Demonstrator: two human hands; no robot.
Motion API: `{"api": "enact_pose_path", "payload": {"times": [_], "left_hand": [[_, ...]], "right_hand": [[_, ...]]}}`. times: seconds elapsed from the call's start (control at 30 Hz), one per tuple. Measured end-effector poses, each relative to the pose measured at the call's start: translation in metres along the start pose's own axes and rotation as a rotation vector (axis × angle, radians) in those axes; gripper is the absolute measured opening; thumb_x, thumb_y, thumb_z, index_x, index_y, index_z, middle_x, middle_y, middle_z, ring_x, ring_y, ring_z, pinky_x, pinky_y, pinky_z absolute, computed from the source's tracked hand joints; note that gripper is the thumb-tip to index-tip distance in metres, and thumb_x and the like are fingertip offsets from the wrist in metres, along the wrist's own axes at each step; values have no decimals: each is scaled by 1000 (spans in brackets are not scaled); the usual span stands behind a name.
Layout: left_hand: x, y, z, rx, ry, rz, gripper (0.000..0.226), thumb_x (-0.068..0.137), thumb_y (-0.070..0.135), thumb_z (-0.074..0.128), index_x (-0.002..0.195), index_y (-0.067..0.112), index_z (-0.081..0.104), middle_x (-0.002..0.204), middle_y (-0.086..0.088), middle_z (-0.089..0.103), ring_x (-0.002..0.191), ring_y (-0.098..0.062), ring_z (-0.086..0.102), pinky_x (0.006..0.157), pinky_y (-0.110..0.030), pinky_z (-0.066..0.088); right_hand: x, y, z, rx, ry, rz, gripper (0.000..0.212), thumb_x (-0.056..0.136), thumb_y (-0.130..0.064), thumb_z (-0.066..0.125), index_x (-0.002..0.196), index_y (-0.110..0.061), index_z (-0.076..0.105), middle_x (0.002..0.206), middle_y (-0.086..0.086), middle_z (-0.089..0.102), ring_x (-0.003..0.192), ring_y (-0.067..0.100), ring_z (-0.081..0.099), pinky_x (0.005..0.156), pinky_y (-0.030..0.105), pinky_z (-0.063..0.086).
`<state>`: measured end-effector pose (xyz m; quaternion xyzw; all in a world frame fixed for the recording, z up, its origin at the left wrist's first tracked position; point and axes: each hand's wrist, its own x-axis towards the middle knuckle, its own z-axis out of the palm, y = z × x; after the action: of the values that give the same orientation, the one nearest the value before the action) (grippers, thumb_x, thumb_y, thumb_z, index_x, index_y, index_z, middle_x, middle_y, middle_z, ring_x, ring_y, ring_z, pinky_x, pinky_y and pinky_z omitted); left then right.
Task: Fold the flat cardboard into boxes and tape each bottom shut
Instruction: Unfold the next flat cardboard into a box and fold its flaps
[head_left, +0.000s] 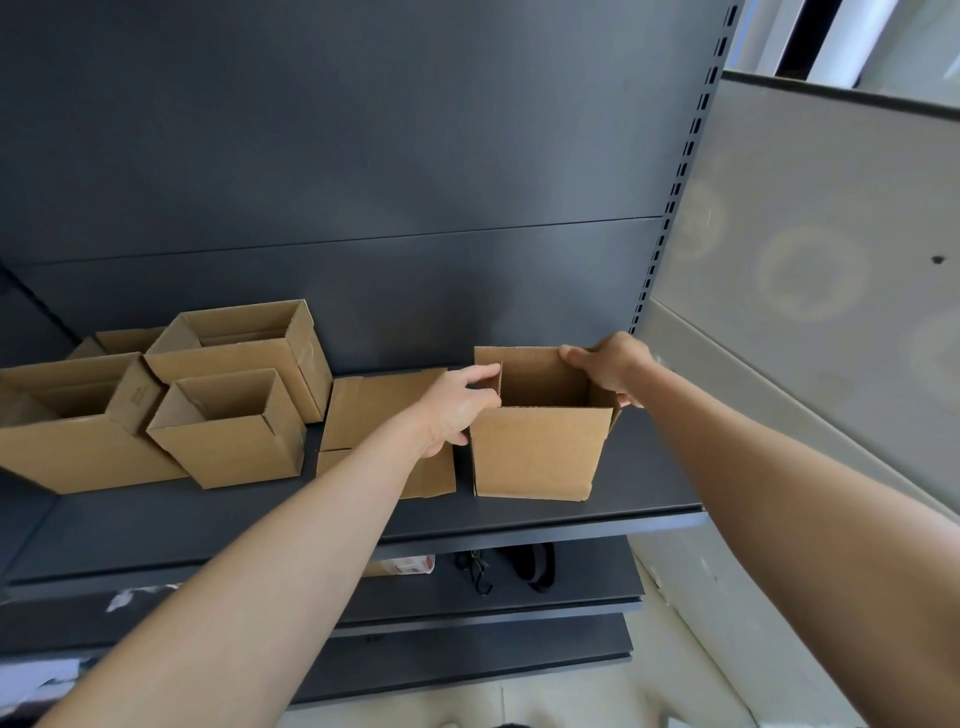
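Observation:
A small open-topped cardboard box (540, 452) stands upright on the dark shelf (519, 519), toward its right end. My left hand (457, 405) grips the box's left wall, thumb over the raised left flap. My right hand (613, 366) grips the far right corner at the rim. Flat cardboard pieces (379, 405) lie on the shelf just left of the box, partly under my left forearm. Its bottom is hidden from view.
Several folded open boxes (228, 426) crowd the shelf's left half, some stacked. The dark back panel (363, 156) rises behind. Lower shelves hold a small package (410, 565) and dark hooks (480, 571). A pale wall (831, 260) stands at right.

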<state>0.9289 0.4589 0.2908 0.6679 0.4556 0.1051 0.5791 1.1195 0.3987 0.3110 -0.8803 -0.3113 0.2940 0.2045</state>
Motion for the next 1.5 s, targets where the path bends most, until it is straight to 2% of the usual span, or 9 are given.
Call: {"api": "enact_pose_path", "payload": {"times": [0.13, 0.23, 0.43, 0.67, 0.83, 0.9, 1.03, 1.13, 1.5], "left_hand": [[4, -5, -1, 2, -28, -11, 50, 96, 9, 45, 142, 31, 42, 152, 0, 31, 138, -28, 30, 107, -56, 35], [6, -6, -1, 24, -54, -16, 49, 97, 8, 39, 142, 28, 42, 155, 8, 24, 141, -24, 25, 107, -54, 34], [10, -11, -1, 8, -98, -31, 48, 98, 12, 38, 144, 26, 39, 156, 13, 21, 143, -21, 21, 109, -54, 32], [13, -12, -5, -1, -121, -48, 56, 94, 11, 42, 146, 28, 34, 156, 9, 23, 142, -20, 23, 109, -54, 34], [12, -11, -7, -24, -172, -72, 66, 91, 11, 47, 149, 34, 26, 157, 3, 19, 143, -23, 20, 110, -55, 32], [13, -10, -8, -32, -190, -78, 69, 91, 10, 49, 149, 36, 23, 158, 3, 18, 143, -24, 20, 110, -55, 31], [13, -8, -8, -28, -198, -81, 70, 91, 11, 52, 149, 37, 22, 157, 3, 18, 142, -25, 22, 110, -55, 31], [13, -8, -8, -25, -197, -83, 71, 90, 11, 53, 149, 36, 23, 157, 2, 20, 141, -25, 23, 110, -55, 31], [14, -16, -8, -24, -228, -55, 66, 95, 27, 52, 149, 39, 16, 158, 9, 15, 143, -24, 18, 111, -54, 26]], "right_hand": [[2, 2, -1, 167, -34, 24, 50, 89, -52, 57, 104, -4, 50, 100, 12, 55, 61, 25, 54, 54, 32, 49], [5, 4, 0, 232, -37, 41, 54, 88, -51, 59, 106, -1, 53, 104, 13, 57, 66, 26, 58, 52, 32, 51], [1, 14, -11, 421, -179, 31, 38, 91, -43, 60, 95, -5, 59, 83, 8, 64, 65, 22, 64, 53, 31, 53], [7, 46, -27, 814, -576, 25, 25, 98, -4, 41, 113, -5, 60, 101, 12, 70, 86, 24, 69, 77, 35, 58], [16, 58, -22, 808, -643, -24, 34, 98, -6, 43, 130, -10, 54, 128, 9, 61, 118, 26, 57, 106, 39, 42], [16, 56, -20, 745, -618, -40, 31, 98, -11, 47, 128, -12, 54, 126, 6, 62, 117, 23, 57, 103, 36, 43], [13, 43, -12, 489, -542, -25, 27, 91, -26, 59, 117, -17, 56, 116, 2, 60, 98, 16, 57, 78, 26, 49], [12, 34, -3, 381, -487, -27, 37, 85, -32, 65, 118, -16, 60, 108, 4, 62, 87, 15, 55, 75, 26, 46], [12, 31, 6, 339, -359, -69, 25, 82, -13, 72, 103, -23, 61, 87, -1, 64, 76, 14, 59, 66, 24, 50]]}}
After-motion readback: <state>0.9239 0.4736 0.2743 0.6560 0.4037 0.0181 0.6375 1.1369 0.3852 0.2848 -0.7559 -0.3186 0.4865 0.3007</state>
